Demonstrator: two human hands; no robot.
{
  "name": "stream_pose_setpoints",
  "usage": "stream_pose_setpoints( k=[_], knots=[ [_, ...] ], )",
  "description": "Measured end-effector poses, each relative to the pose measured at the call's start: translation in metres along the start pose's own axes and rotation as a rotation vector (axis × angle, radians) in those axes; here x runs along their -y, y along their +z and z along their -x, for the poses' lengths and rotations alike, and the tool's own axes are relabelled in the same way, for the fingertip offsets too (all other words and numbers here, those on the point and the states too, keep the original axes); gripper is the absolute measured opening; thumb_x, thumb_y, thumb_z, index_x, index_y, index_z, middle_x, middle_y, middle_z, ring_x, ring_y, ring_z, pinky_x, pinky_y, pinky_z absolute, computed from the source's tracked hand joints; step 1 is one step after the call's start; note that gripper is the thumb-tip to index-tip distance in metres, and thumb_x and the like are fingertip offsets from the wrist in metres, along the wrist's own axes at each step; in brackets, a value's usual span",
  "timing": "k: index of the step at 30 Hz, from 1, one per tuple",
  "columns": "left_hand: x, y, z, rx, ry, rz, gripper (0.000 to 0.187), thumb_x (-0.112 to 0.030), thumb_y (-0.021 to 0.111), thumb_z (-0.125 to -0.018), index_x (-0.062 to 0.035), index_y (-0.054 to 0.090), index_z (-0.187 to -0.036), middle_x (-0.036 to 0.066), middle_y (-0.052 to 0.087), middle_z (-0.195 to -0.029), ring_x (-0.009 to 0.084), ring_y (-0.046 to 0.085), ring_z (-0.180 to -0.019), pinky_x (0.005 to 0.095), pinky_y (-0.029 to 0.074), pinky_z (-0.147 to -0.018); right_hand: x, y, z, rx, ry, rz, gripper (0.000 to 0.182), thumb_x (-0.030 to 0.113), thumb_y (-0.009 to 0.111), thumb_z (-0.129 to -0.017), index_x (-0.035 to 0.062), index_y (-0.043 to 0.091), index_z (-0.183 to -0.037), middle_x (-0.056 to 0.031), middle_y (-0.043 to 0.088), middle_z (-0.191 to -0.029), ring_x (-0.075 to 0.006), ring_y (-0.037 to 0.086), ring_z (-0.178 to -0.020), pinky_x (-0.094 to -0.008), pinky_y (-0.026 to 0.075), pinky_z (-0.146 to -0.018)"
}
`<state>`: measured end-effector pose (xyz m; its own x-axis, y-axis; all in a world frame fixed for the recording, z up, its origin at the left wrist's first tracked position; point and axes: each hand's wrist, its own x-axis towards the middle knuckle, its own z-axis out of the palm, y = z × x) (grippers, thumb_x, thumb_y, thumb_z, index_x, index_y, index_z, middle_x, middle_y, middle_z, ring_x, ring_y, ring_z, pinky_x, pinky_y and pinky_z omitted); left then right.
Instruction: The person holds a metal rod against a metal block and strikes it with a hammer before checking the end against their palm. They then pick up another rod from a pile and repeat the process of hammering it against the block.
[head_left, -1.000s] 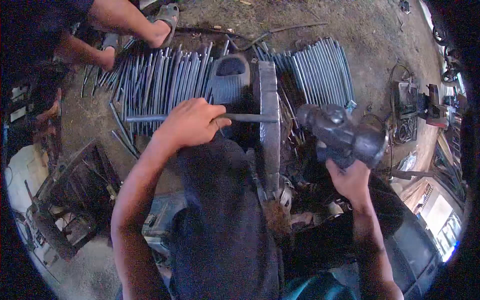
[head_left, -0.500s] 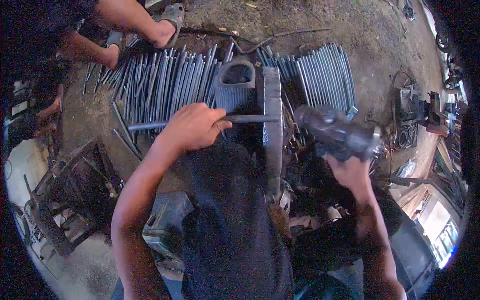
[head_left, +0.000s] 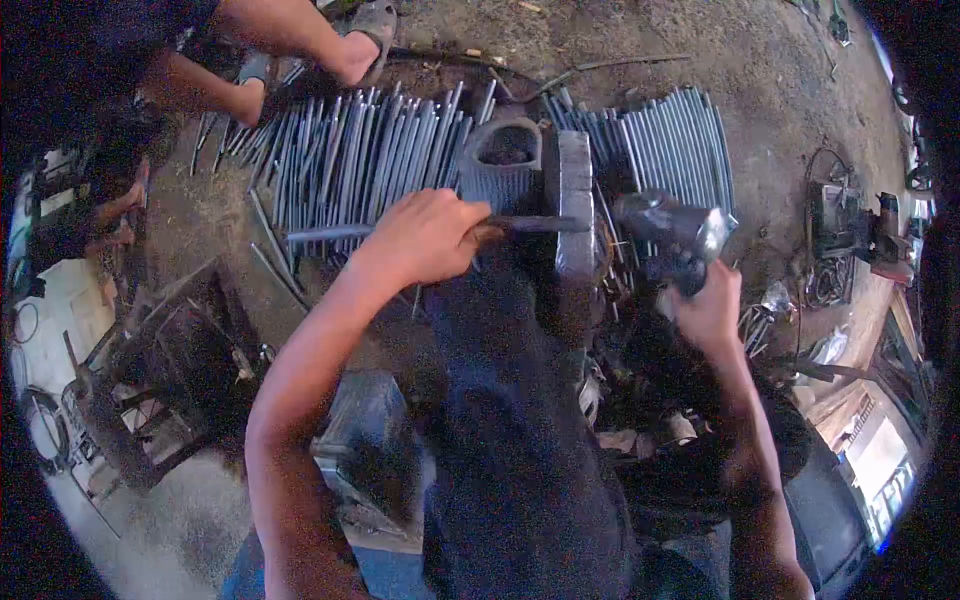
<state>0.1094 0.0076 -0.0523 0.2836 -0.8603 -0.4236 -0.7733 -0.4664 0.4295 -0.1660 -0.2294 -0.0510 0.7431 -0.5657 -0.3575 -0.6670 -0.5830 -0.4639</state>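
My left hand [head_left: 425,235] is closed round a dark metal rod [head_left: 335,233], held roughly level. The rod's right end meets the upright steel bar [head_left: 574,215] at the centre. In my right hand [head_left: 708,305] is a heavy dark hammer [head_left: 675,230], its head just right of the bar, with a gap between them. Its handle is mostly hidden by my fingers. Beyond my left hand stands a ribbed grey piece with an oval opening [head_left: 488,185].
Many metal rods [head_left: 350,150] lie on the ground, with a neater row [head_left: 680,150] at the right. Another person's feet in clogs [head_left: 368,45] are at the upper left. A machine [head_left: 835,215] stands at the right, and a dark metal frame [head_left: 185,350] at the left.
The view has shifted, so the scene sits farther right. The hammer has come nearer to the bar, and its head is turned differently. My left hand still holds the rod.
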Motion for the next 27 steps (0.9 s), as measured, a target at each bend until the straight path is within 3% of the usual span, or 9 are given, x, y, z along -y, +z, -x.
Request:
stream_pose_setpoints(
  k=[8, 11, 12, 14, 17, 19, 24, 25, 27],
  knots=[
    [-0.004, -0.005, -0.003, 0.109, -0.029, 0.01, 0.034, -0.04, 0.054, -0.091, -0.0073, 0.063, -0.094, 0.023, 0.062, -0.082, 0.0431, 0.06, -0.083, 0.0539, 0.047, -0.073, 0.021, -0.062, 0.019, -0.166, -0.126, 0.02, 0.027, 0.003, 0.069, -0.076, -0.0038, 0.066, -0.102, -0.008, 0.07, -0.099, -0.0163, 0.063, -0.087, -0.0333, 0.048, -0.087],
    [-0.006, -0.003, -0.002, 0.03, -0.01, 0.025, 0.037, -0.041, 0.054, -0.091, -0.006, 0.063, -0.083, 0.023, 0.064, -0.078, 0.0434, 0.062, -0.081, 0.0536, 0.048, -0.075, 0.04, -0.056, 0.029, -0.129, -0.213, -0.351, 0.032, 0.005, 0.069, -0.077, -0.0005, 0.066, -0.109, -0.0095, 0.07, -0.101, -0.0184, 0.064, -0.092, -0.0348, 0.047, -0.089],
    [-0.006, -0.001, -0.002, 0.014, -0.014, 0.007, 0.037, -0.041, 0.054, -0.091, -0.006, 0.063, -0.083, 0.023, 0.064, -0.078, 0.043, 0.062, -0.081, 0.0532, 0.048, -0.075, 0.024, -0.042, 0.022, -0.132, -0.455, -0.032, 0.033, 0.011, 0.069, -0.079, 0.0053, 0.067, -0.111, -0.0096, 0.07, -0.1, -0.0229, 0.066, -0.092, -0.0362, 0.047, -0.09],
    [-0.003, 0.001, 0.0, 0.009, 0.001, 0.028, 0.037, -0.041, 0.054, -0.091, -0.006, 0.064, -0.083, 0.023, 0.064, -0.078, 0.0429, 0.062, -0.081, 0.0533, 0.048, -0.075, 0.011, 0.005, 0.026, -0.095, -0.143, -0.244, 0.036, 0.014, 0.067, -0.079, 0.0087, 0.067, -0.115, -0.0092, 0.07, -0.094, -0.0257, 0.066, -0.089, -0.0359, 0.046, -0.091],
    [-0.006, 0.0, -0.001, 0.009, 0.011, 0.047, 0.035, -0.039, 0.055, -0.09, -0.006, 0.064, -0.084, 0.023, 0.064, -0.079, 0.0429, 0.062, -0.082, 0.0537, 0.048, -0.075, -0.055, 0.056, 0.014, 0.066, -0.027, -0.219, 0.05, 0.015, 0.074, -0.066, 0.0035, 0.062, -0.113, -0.0139, 0.069, -0.088, -0.033, 0.068, -0.084, -0.0397, 0.053, -0.077],
    [-0.008, -0.009, 0.001, 0.078, -0.032, 0.002, 0.035, -0.04, 0.055, -0.09, -0.0062, 0.064, -0.085, 0.024, 0.064, -0.08, 0.0432, 0.062, -0.081, 0.0541, 0.048, -0.075, -0.028, 0.035, 0.019, 0.094, -0.062, 0.135, 0.048, 0.014, 0.076, -0.061, 0.0016, 0.062, -0.105, -0.0178, 0.068, -0.088, -0.0376, 0.067, -0.081, -0.0411, 0.053, -0.071],
    [-0.009, -0.006, -0.001, 0.059, -0.021, 0.005, 0.033, -0.038, 0.056, -0.091, -0.0055, 0.063, -0.086, 0.024, 0.064, -0.077, 0.0442, 0.062, -0.08, 0.0542, 0.048, -0.074, -0.011, 0.006, 0.019, -0.029, -0.192, 0.098, 0.04, 0.013, 0.074, -0.059, 0.0014, 0.064, -0.096, -0.0173, 0.068, -0.085, -0.036, 0.067, -0.08, -0.0397, 0.053, -0.076],
    [-0.008, -0.005, 0.0, 0.062, -0.028, 0.002, 0.033, -0.038, 0.056, -0.091, -0.0055, 0.063, -0.086, 0.024, 0.064, -0.077, 0.0442, 0.062, -0.08, 0.0542, 0.048, -0.074, 0.008, -0.013, 0.016, 0.09, -0.067, -0.047, 0.053, 0.022, 0.077, -0.057, 0.0044, 0.062, -0.105, -0.0183, 0.067, -0.094, -0.0378, 0.063, -0.094, -0.0432, 0.05, -0.084],
    [-0.007, 0.001, 0.005, -0.02, -0.007, 0.069, 0.034, -0.037, 0.055, -0.091, -0.005, 0.063, -0.086, 0.024, 0.063, -0.077, 0.0446, 0.061, -0.079, 0.0547, 0.047, -0.074, 0.002, -0.011, 0.02, -0.13, -0.115, -0.103, 0.045, 0.024, 0.076, -0.063, 0.0061, 0.063, -0.103, -0.0151, 0.067, -0.093, -0.0353, 0.064, -0.09, -0.0423, 0.05, -0.085]
  ],
)
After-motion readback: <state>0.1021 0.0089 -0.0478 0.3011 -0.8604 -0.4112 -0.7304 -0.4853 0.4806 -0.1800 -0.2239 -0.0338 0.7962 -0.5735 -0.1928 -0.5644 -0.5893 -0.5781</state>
